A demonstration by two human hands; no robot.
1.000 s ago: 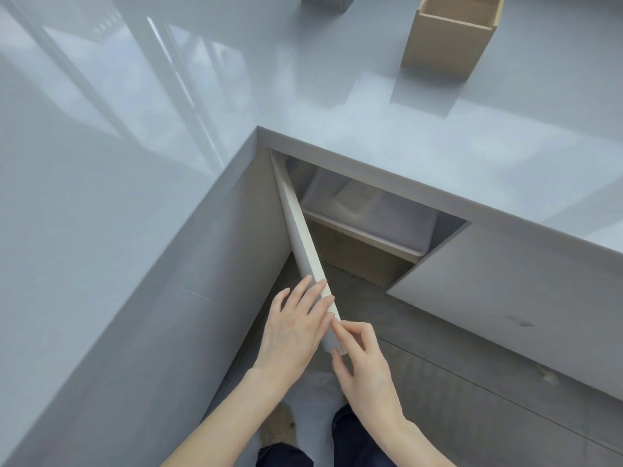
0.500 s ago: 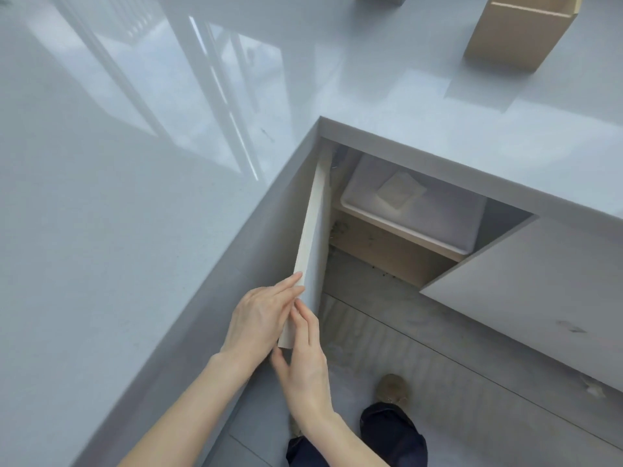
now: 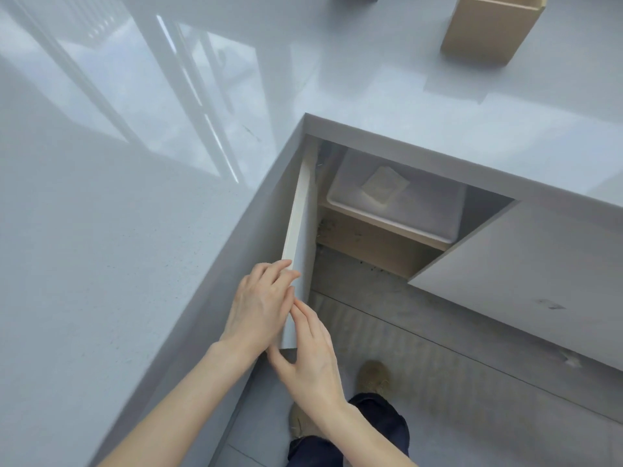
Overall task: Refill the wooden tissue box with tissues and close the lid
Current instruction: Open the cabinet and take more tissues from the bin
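Wooden tissue box [image 3: 490, 26] stands at the far right of our glossy grey countertop [image 3: 135, 230], its lid off and its top cut by the frame edge. Near us, in the counter's inner corner, a cabinet door [image 3: 298, 227] stands swung out edge-on. Our left hand [image 3: 261, 303] curls over its near edge, fingers wrapped on the pale rim. Our right hand [image 3: 312, 353] sits just right of it, fingers flat and together against the door's face, thumb by the lower corner. Inside the opened cabinet, a white bin [image 3: 397, 207] rests on a wooden shelf, with a pale folded packet [image 3: 384, 186] on it. Below, our shoes [image 3: 374, 377] stand on the grey floor.
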